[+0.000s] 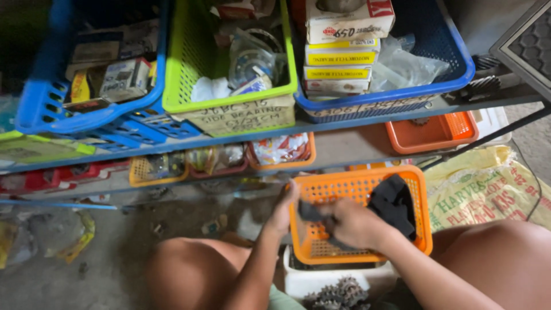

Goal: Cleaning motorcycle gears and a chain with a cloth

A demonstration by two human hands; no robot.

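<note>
- Hands first: our left hand (pixel 285 208) curls over the near-left rim of the orange perforated basket (pixel 422 227), fingers wrapped narrow on the edge; our right hand (pixel 351 224) is closed around a dark flat piece (pixel 310 212) just inside that basket, though what the piece is we cannot tell through the blur.
- Basket position: it sits raised between our knees, over a white tub (pixel 304 278) that holds rusty toothed sprockets (pixel 338 293); if the left grip slackens, we judge the basket could tip toward us and spill onto the tub.
- Black cloth (pixel 395 204) lies bunched in the basket's far-right corner, partly over the rim; a tug on the dark piece could drag it out onto the printed yellow sack (pixel 488 189) beside us.
- Shelf edge: the grey shelf (pixel 356 123) above carries a green basket (pixel 189 74), two blue baskets (pixel 447 57) and stacked small cartons (pixel 338 57); the left blue one already leans out, so a bump while we lift could bring it down.
- Sprocket teeth sit just below our forearms; a slip downward risks a scrape.
</note>
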